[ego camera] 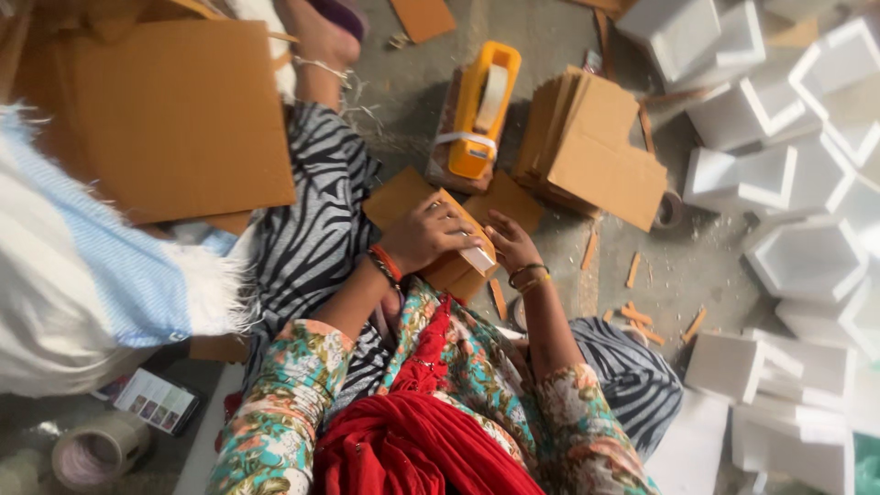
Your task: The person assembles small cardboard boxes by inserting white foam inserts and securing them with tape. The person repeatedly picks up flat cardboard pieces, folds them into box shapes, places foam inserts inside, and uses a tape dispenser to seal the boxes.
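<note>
I sit on the floor and hold a small box [466, 255] with white foam inside and brown cardboard wrapped round it. My left hand [423, 234] lies over its top and grips it. My right hand [510, 243] presses against its right side, fingers bent on the cardboard. Both wrists wear bangles. A loose cardboard flap [401, 196] sticks out behind the box toward my left.
A yellow tape dispenser [478, 110] stands just beyond the box. A stack of cut cardboard pieces [596, 147] lies to its right. Several white foam boxes [788, 174] fill the right side. A large cardboard sheet [174, 115] lies left, a tape roll [96, 449] at bottom left.
</note>
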